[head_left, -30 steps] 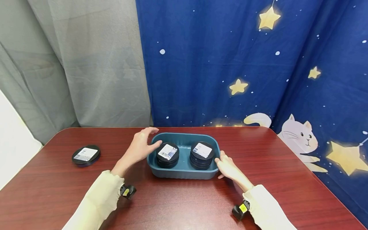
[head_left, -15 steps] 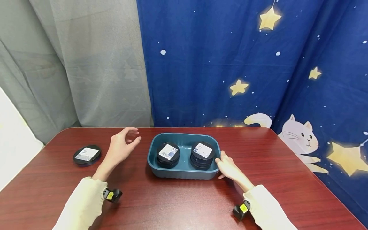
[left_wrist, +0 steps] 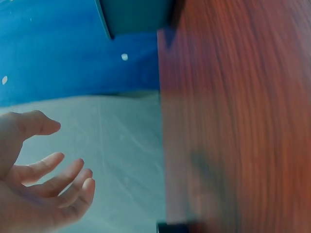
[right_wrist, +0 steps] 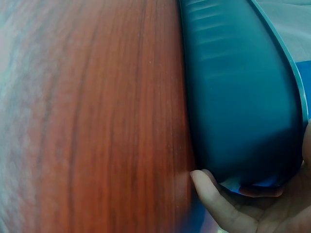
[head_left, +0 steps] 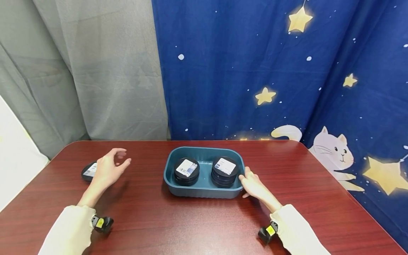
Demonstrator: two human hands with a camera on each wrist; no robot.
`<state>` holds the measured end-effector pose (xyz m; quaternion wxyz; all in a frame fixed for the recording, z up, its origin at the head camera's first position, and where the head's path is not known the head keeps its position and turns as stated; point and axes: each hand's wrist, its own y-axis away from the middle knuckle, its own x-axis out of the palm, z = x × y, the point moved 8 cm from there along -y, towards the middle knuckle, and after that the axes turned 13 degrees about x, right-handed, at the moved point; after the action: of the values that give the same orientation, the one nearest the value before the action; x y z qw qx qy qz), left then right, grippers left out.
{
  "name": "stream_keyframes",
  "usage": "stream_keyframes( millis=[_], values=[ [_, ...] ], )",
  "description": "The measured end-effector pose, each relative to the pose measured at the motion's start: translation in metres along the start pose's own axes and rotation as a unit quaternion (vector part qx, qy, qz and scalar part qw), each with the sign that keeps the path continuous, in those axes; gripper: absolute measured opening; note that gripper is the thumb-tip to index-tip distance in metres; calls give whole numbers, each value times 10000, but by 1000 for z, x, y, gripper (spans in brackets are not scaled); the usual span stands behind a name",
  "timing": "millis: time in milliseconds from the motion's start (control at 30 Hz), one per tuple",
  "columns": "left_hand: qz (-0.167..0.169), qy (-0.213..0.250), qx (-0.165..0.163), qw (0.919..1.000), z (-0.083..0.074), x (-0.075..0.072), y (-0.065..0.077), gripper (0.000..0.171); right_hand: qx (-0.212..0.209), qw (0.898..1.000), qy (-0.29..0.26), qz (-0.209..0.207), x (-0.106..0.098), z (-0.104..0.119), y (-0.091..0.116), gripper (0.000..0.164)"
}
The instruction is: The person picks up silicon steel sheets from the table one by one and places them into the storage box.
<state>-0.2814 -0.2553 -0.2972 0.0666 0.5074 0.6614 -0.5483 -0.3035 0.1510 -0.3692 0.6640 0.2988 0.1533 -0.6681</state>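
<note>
My left hand is raised over the left of the table, fingers loosely bent and holding nothing. It partly covers a flat round black container with a white label. In the left wrist view the thumb and fingers are apart. A blue-green oblong bin stands mid-table. Inside it, two stacks of similar round black containers sit side by side, the left stack and the right stack. My right hand grips the bin's right end, with the thumb at the rim and fingers against the outside.
The dark red wooden table ends at a back edge just behind the bin. Behind it hang a grey curtain and a blue curtain with stars and a cat. A camera is strapped to each wrist.
My left hand has moved left from the bin's left end to beside the lone black container, now partly covering it. The right hand and the bin have stayed put.
</note>
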Motion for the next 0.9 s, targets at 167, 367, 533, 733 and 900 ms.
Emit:
stream_keyframes(
  millis=[167, 367, 533, 733, 900],
  values=[
    [282, -232, -411, 9985, 22, -9, 8, 38, 43, 10000, -22, 1, 0, -1, -1, 24],
    [436, -348, -955, 9939, 47, -18, 16, 46, 101, 9999, 69, 19, 0, -1, -1, 25],
    [458, -386, -1235, 9905, 60, -25, 20, 52, 151, 9999, 51, 50, 0, -1, 0, 24],
    [650, -477, -1621, 9835, 74, -29, 24, 59, 86, 9999, 53, 48, 0, 0, 0, 22],
    [835, -518, -1897, 9769, 82, -30, 29, 68, 107, 9999, 72, 22, -1, 0, -1, 23]
  ],
)
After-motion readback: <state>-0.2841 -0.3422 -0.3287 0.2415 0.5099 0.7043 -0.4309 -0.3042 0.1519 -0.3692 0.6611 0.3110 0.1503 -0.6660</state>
